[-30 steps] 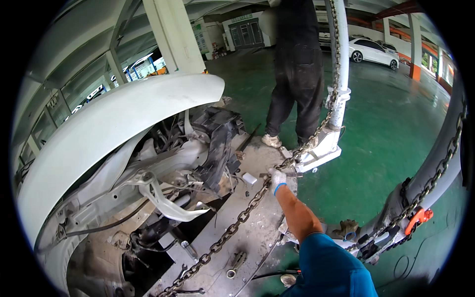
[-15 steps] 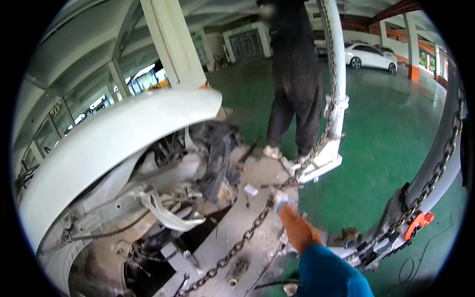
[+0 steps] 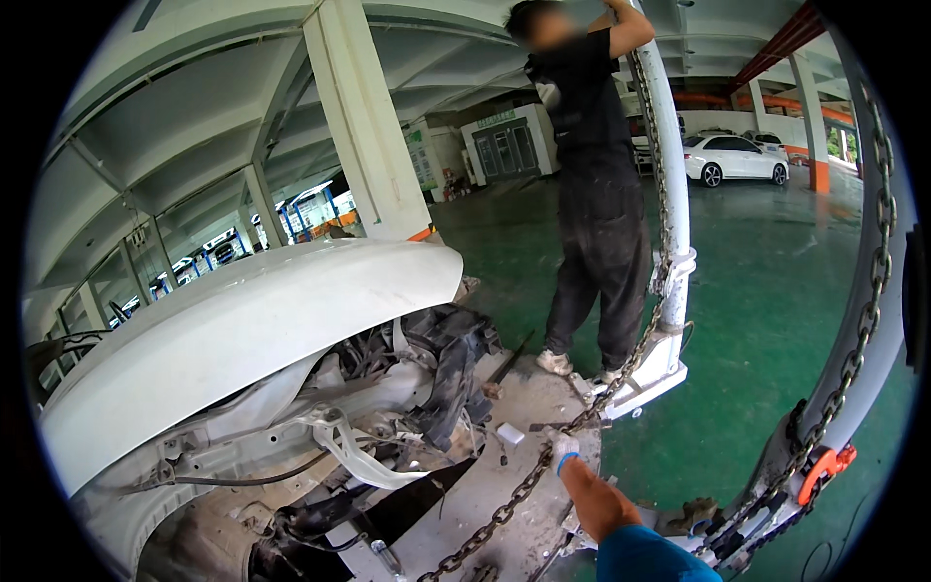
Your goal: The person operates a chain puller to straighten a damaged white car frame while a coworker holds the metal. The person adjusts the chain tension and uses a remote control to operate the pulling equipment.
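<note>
My right hand [image 3: 562, 446], in a pale glove with a blue cuff, is closed around a steel chain [image 3: 511, 506]. From my hand the chain runs down toward me over a dusty grey metal platform [image 3: 490, 551]. On the far side it slants up to the foot of a white upright post [image 3: 661, 145] and on along it. To the left is a white car with its front stripped: a white body panel [image 3: 262, 320] arches over bare metal, and a pale bracket [image 3: 364, 454] sticks out. My left hand is out of view.
A person in dark clothes [image 3: 601, 204] stands on the platform's far end, arms raised at the post. A second grey post [image 3: 849, 320] curves up at right with another chain and an orange-red hook [image 3: 824, 473]. A small white box [image 3: 510, 435] lies beside the car.
My view has tilted upward, so the scene sits lower and the person's head and raised arms show. My right hand stays closed on the chain.
</note>
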Tool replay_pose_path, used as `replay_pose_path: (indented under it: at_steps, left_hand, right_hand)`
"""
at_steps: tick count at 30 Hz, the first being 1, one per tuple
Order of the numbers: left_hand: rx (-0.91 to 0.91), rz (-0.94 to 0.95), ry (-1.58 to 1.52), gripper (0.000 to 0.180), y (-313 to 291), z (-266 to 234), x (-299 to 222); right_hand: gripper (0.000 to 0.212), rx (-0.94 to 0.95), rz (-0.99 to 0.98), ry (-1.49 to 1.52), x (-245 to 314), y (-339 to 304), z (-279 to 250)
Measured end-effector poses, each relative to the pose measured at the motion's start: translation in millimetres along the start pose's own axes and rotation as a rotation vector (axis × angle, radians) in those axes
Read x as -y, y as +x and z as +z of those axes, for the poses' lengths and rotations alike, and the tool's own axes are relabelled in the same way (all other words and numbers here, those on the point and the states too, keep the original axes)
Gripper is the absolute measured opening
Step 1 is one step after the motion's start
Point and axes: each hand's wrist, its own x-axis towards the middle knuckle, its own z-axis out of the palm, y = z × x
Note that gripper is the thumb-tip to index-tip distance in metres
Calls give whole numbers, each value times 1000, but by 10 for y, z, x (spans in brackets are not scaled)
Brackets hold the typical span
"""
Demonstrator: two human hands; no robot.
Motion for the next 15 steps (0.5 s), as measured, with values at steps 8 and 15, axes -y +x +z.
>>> replay_pose_path:
  at_steps: [8,15]
  left_hand:
    - [49,15,-8,17,6,149,28]
    - [-117,150,149,44,679,-1079,267]
  right_hand:
    - [19,21,-7,28,-14,-124,-1]
    - [23,79,38,-41,-162,52,106]
